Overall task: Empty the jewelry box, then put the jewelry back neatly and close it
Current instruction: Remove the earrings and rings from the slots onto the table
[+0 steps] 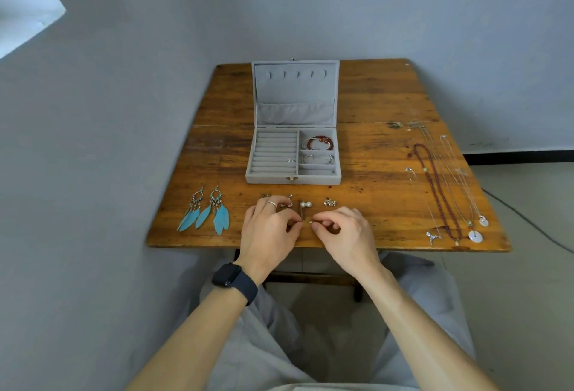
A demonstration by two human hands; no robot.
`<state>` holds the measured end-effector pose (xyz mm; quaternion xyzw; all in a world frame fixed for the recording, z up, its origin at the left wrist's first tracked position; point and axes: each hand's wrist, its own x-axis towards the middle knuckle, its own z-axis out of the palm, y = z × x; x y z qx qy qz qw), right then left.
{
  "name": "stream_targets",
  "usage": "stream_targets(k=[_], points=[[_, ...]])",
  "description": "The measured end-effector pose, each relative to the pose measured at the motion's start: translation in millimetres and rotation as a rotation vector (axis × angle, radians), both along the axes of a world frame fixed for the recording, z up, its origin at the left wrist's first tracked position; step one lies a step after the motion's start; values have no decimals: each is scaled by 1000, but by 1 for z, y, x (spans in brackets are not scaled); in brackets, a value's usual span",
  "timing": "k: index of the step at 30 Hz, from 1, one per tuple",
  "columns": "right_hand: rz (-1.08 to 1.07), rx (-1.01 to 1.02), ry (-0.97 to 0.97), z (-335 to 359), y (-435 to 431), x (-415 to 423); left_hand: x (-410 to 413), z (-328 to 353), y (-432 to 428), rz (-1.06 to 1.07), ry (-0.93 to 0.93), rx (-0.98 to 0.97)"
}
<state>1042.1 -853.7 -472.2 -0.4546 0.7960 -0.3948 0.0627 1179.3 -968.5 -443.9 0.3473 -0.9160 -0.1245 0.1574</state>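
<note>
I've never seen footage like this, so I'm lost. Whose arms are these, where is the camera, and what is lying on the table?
No machine here: a person wears a camera on the head, looking down at their own arms. The left hand and right hand pinch a tiny piece of jewelry between them, too small to identify. On the wooden table stands an open grey jewelry box with a red bead bracelet inside; blue feather earrings lie left, necklaces right.

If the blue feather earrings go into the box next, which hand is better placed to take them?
Probably the left hand: the feather earrings lie just to its left, while the right hand would have to cross over it. Both hands first must release the small piece.
</note>
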Motion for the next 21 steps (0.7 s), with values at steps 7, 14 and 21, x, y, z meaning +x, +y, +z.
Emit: stream_targets(k=[7,14,21], points=[[-27,37,25,-1,-4,4,-3,-2,0,10,-3,-27],[-38,64,33,-1,-8,5,-4,-5,-1,-2,-9,-15],[-46,59,23,-2,-8,6,-4,-4,-2,-8,-15,-12]])
